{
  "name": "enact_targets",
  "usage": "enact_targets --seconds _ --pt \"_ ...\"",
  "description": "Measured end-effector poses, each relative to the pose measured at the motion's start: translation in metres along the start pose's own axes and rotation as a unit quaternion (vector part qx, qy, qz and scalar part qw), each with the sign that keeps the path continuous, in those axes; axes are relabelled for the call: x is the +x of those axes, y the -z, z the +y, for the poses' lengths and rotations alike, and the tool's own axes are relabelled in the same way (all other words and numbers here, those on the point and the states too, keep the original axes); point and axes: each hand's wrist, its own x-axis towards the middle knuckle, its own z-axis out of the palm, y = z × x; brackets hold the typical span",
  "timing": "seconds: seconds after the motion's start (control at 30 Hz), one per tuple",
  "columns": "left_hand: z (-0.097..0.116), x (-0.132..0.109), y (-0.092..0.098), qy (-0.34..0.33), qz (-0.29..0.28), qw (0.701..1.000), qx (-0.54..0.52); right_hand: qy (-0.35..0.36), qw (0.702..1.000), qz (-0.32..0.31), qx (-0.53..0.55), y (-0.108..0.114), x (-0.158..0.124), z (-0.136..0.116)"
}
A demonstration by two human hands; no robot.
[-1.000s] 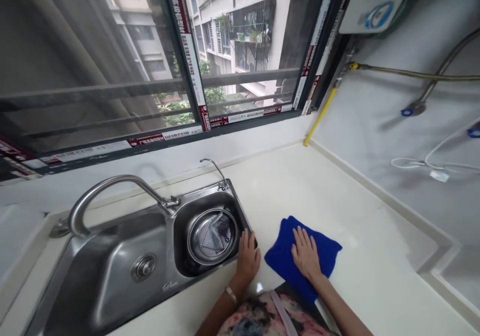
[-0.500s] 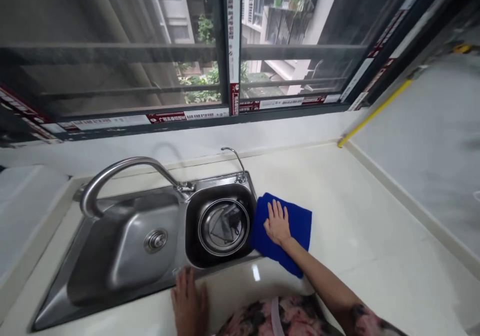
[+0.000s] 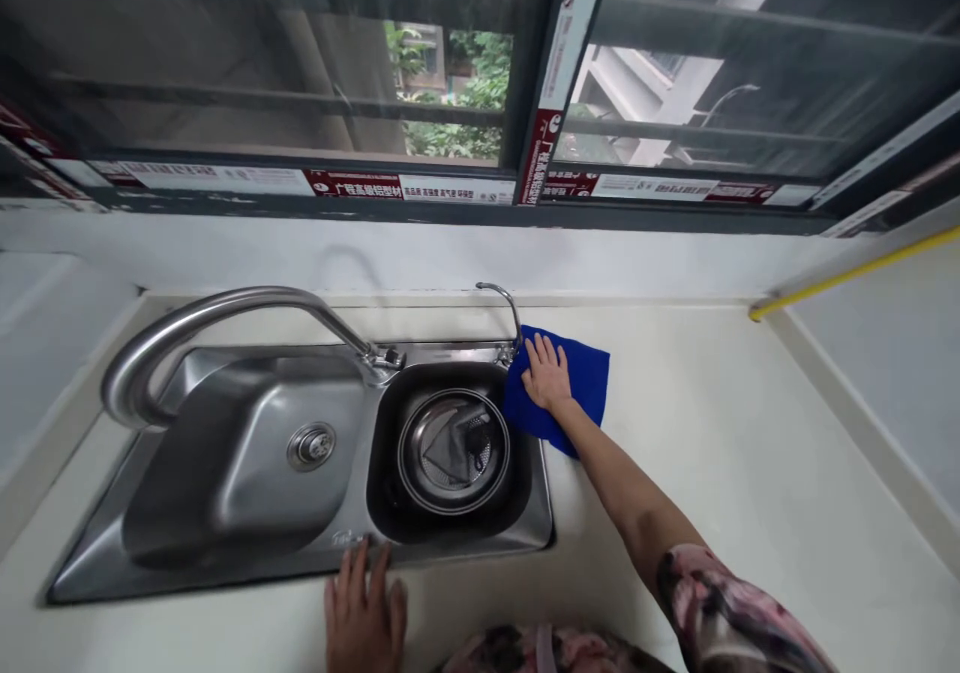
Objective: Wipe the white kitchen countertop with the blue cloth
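My right hand (image 3: 547,375) lies flat, fingers spread, on a blue cloth (image 3: 581,383) pressed to the white counter at the sink's far right corner, beside the small tap (image 3: 507,315). My left hand (image 3: 365,608) rests open and palm down on the counter's front edge, its fingertips touching the rim of the steel sink (image 3: 187,578). A round metal strainer basket (image 3: 454,450) sits in the sink's small right bowl.
A long curved faucet (image 3: 210,325) arches over the large left bowl with its drain (image 3: 310,445). A window with dark frame (image 3: 525,143) runs behind the counter. White counter (image 3: 735,453) stretches to the right, up to a wall with a yellow pipe (image 3: 847,275).
My right hand has slid the blue cloth away from me along the sink's right edge to the small tap. My left hand moved from the sink's right rim to the front edge.
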Motion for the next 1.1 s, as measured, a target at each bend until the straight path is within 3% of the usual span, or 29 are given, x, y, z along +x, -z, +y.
enact_targets --seconds 0.2,0.53,0.87,1.1 --pt "-0.003 0.0 0.002 -0.027 0.007 0.999 0.031 0.083 0.996 0.027 0.009 -0.005 0.017 0.01" --pt "-0.002 0.008 0.001 -0.042 0.027 0.997 0.066 0.054 0.998 -0.009 0.019 0.001 -0.009 -0.008" --pt "-0.007 0.016 -0.003 -0.095 0.079 0.988 0.09 0.135 0.99 -0.018 0.042 0.008 -0.085 -0.006" --pt "-0.011 0.019 -0.006 -0.109 0.098 0.985 0.096 0.174 0.981 0.053 0.075 -0.007 -0.191 0.022"
